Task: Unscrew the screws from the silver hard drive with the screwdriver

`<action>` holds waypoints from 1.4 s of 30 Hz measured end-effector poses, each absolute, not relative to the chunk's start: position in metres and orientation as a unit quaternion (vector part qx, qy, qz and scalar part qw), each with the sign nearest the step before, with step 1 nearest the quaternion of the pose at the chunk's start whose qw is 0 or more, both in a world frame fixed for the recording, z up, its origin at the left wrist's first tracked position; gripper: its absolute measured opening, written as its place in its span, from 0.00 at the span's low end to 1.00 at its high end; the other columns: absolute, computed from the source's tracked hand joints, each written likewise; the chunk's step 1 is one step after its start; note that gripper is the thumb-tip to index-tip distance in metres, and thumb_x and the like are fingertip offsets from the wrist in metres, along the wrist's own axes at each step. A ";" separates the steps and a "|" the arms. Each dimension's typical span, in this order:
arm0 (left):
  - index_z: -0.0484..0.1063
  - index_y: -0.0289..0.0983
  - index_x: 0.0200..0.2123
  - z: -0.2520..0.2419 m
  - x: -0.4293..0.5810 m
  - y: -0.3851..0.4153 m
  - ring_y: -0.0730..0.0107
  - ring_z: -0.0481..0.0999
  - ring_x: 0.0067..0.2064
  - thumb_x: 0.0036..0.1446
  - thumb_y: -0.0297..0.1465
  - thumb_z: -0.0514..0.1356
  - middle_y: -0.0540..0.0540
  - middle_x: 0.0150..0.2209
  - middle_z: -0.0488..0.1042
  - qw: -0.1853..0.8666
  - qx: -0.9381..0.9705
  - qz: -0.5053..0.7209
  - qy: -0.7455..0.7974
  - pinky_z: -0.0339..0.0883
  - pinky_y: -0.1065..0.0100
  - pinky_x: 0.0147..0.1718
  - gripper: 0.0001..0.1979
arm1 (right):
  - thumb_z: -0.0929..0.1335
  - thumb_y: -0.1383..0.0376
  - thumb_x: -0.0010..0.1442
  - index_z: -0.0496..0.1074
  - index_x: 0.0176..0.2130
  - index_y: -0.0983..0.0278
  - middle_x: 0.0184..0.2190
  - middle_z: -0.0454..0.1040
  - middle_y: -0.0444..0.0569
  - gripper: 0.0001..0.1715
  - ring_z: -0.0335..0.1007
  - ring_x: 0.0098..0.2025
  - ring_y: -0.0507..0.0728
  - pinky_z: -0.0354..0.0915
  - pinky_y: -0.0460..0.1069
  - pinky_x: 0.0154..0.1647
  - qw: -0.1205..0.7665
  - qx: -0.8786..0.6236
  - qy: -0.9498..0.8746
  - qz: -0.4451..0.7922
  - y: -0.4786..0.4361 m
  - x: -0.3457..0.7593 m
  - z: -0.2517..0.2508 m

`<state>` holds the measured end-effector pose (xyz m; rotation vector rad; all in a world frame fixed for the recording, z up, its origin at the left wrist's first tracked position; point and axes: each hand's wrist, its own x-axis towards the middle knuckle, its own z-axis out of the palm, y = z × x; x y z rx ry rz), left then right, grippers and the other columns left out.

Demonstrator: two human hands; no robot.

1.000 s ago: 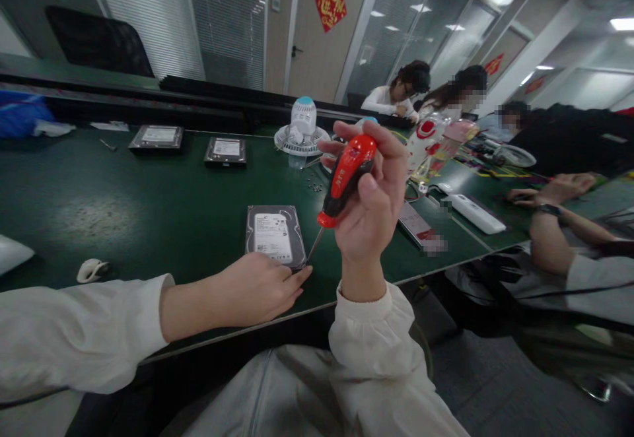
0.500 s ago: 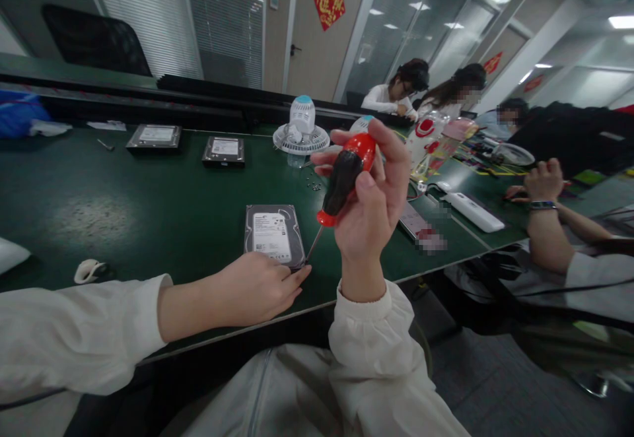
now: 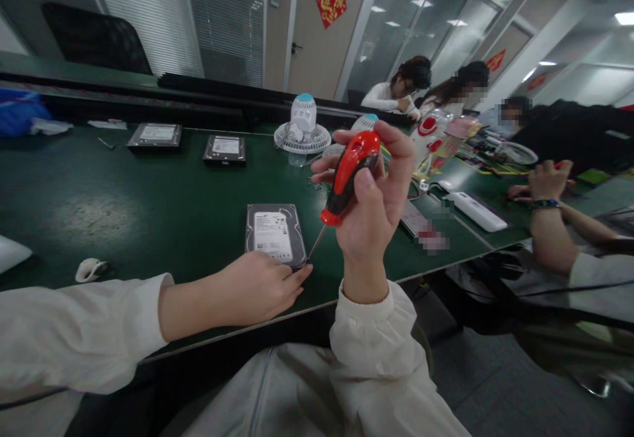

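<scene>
In our right hand (image 3: 371, 216) we hold a red and black screwdriver (image 3: 349, 176), the fingers curled around its handle and the thumb laid along the near side. The handle is raised and tilted, and the thin metal shaft slants down and to the left, its tip ending at the near right corner of a hard drive (image 3: 271, 229). We cannot tell whether the tip sits in a screw there, since the spot is too small and partly covered. Our left hand (image 3: 255, 288) lies low against the near edge of that drive, back of the hand up, with a fingertip reaching out beside the screwdriver's tip; its other fingers are partly hidden, so we cannot tell how firmly they grip. The drive lies flat on the green table (image 3: 163, 226), close to the edge nearest us, with its white label facing up. Farther back on the table we see a second drive (image 3: 224, 149) and, to the left of it, a third drive (image 3: 156, 134). A white fan (image 3: 303, 117) with a light blue top stands beyond our right hand, and some small metal pieces (image 3: 317, 186) lie near it. On the right, a white oblong device (image 3: 478, 211) rests near the table's edge, and past it we see a co-worker's wrist with a dark band (image 3: 546, 204).
</scene>
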<state>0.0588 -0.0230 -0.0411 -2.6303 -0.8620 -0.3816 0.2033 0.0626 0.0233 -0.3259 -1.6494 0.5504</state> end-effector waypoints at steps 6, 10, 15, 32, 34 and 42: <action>0.73 0.27 0.53 -0.040 0.058 -0.025 0.63 0.78 0.24 0.66 0.32 0.54 0.45 0.26 0.80 0.169 -0.924 -0.154 -0.308 0.68 0.63 0.22 0.18 | 0.61 0.48 0.66 0.50 0.57 0.47 0.54 0.63 0.49 0.24 0.73 0.55 0.59 0.78 0.55 0.49 0.676 -0.141 -0.674 0.262 0.063 0.201 0.023; 0.73 0.26 0.53 -0.040 0.058 -0.025 0.62 0.78 0.23 0.66 0.31 0.54 0.44 0.26 0.79 0.174 -0.926 -0.154 -0.299 0.68 0.62 0.21 0.18 | 0.63 0.48 0.64 0.52 0.55 0.46 0.52 0.63 0.47 0.23 0.72 0.55 0.59 0.78 0.55 0.48 0.682 -0.126 -0.660 0.289 0.066 0.202 0.022; 0.73 0.26 0.53 -0.041 0.059 -0.024 0.62 0.78 0.23 0.67 0.31 0.53 0.44 0.27 0.80 0.169 -0.927 -0.152 -0.298 0.69 0.61 0.21 0.19 | 0.63 0.48 0.64 0.52 0.53 0.47 0.47 0.63 0.46 0.22 0.73 0.46 0.55 0.77 0.52 0.42 0.698 -0.110 -0.654 0.271 0.070 0.203 0.023; 0.71 0.26 0.55 -0.042 0.057 -0.023 0.64 0.79 0.26 0.69 0.31 0.51 0.43 0.32 0.82 0.155 -0.933 -0.125 -0.300 0.68 0.63 0.22 0.19 | 0.59 0.55 0.67 0.54 0.59 0.45 0.52 0.62 0.47 0.22 0.74 0.51 0.56 0.74 0.58 0.53 0.728 -0.106 -0.641 0.220 0.074 0.212 0.028; 0.71 0.26 0.55 -0.042 0.057 -0.023 0.65 0.79 0.26 0.69 0.31 0.51 0.43 0.30 0.81 0.157 -0.933 -0.127 -0.297 0.67 0.63 0.22 0.19 | 0.60 0.60 0.67 0.58 0.55 0.48 0.50 0.63 0.46 0.17 0.75 0.51 0.55 0.72 0.58 0.57 0.753 -0.106 -0.620 0.196 0.077 0.221 0.032; 0.70 0.27 0.55 -0.033 0.051 -0.024 0.70 0.73 0.22 0.66 0.27 0.52 0.50 0.25 0.75 0.161 -0.947 -0.166 -0.221 0.63 0.66 0.20 0.17 | 0.68 0.58 0.63 0.49 0.45 0.52 0.55 0.70 0.50 0.22 0.73 0.59 0.59 0.68 0.66 0.62 0.702 -0.140 -0.682 0.147 0.090 0.259 0.025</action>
